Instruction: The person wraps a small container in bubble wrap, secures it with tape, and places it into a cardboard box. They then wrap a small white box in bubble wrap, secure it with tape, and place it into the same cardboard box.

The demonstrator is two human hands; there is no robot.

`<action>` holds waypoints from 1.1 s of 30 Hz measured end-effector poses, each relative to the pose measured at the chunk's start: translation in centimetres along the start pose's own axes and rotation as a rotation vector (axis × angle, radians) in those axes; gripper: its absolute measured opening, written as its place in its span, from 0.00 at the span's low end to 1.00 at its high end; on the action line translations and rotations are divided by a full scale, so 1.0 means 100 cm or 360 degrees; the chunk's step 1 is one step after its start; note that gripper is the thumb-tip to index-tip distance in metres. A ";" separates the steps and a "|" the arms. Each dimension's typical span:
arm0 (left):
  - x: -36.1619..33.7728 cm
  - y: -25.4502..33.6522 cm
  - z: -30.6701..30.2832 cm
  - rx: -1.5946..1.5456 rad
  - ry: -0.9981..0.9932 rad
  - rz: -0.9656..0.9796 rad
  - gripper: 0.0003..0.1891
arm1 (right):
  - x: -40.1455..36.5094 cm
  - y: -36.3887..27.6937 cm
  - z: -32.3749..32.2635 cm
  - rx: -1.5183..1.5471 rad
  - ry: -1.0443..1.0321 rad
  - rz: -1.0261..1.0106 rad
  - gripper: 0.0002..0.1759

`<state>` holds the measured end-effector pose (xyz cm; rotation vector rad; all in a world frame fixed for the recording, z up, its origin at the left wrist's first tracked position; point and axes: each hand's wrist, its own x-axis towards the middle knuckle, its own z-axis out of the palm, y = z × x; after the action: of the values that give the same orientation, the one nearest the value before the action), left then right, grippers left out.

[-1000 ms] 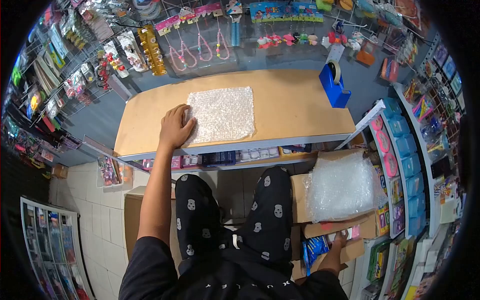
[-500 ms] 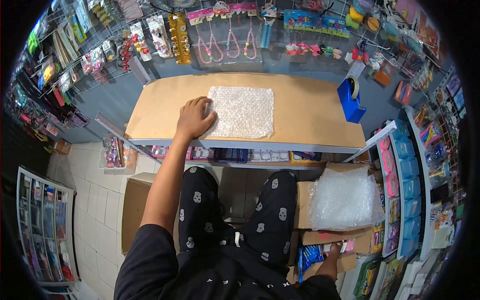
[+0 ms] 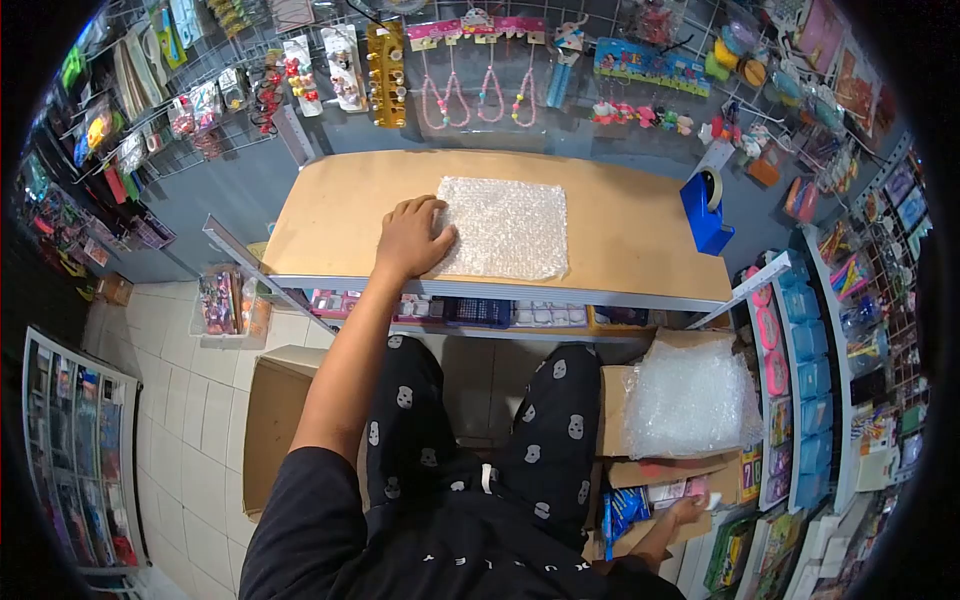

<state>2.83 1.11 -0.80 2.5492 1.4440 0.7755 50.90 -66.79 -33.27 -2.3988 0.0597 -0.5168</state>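
Observation:
A sheet of bubble wrap [image 3: 505, 228] lies flat on the wooden tabletop. My left hand [image 3: 412, 238] rests at its left edge, fingers loosely spread and thumb touching the wrap. Low on the right, my right hand [image 3: 684, 511] is over an open cardboard box [image 3: 640, 545]. Its fingers are closed around a small white object [image 3: 712, 499], too small to name. Beside that hand in the box are a blue packet [image 3: 627, 508] and a pink-and-white item [image 3: 672, 492].
A blue tape dispenser [image 3: 707, 212] stands at the table's right end. More bubble wrap [image 3: 692, 398] sits on cardboard to the right of my legs. An open carton [image 3: 277, 420] is on the left floor. Hanging accessories [image 3: 490, 95] line the wall behind the table.
My right hand has come up a little and rightward out of the box, with a small white object now showing at its fingers. My left hand stays by the bubble wrap; the view has shifted slightly.

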 end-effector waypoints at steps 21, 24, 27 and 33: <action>0.000 -0.002 -0.004 -0.0052 -0.0052 -0.0030 0.30 | -0.172 -0.617 0.020 0.1958 -0.1238 -0.2041 0.08; 0.000 -0.001 -0.005 -0.0027 -0.0067 -0.0040 0.31 | -0.175 -0.668 0.032 0.1562 -0.1711 -0.2119 0.08; 0.000 -0.002 -0.005 -0.0027 -0.0073 -0.0049 0.31 | -0.178 -0.697 0.038 0.1147 -0.1922 -0.2197 0.08; 0.001 -0.001 -0.005 -0.0036 -0.0068 -0.0058 0.31 | -0.180 -0.691 0.074 0.1180 -0.1854 -0.2235 0.13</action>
<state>2.55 1.18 -0.32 2.4997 1.4564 0.7230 30.86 -5.75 -1.18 -1.3209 -1.9569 0.3507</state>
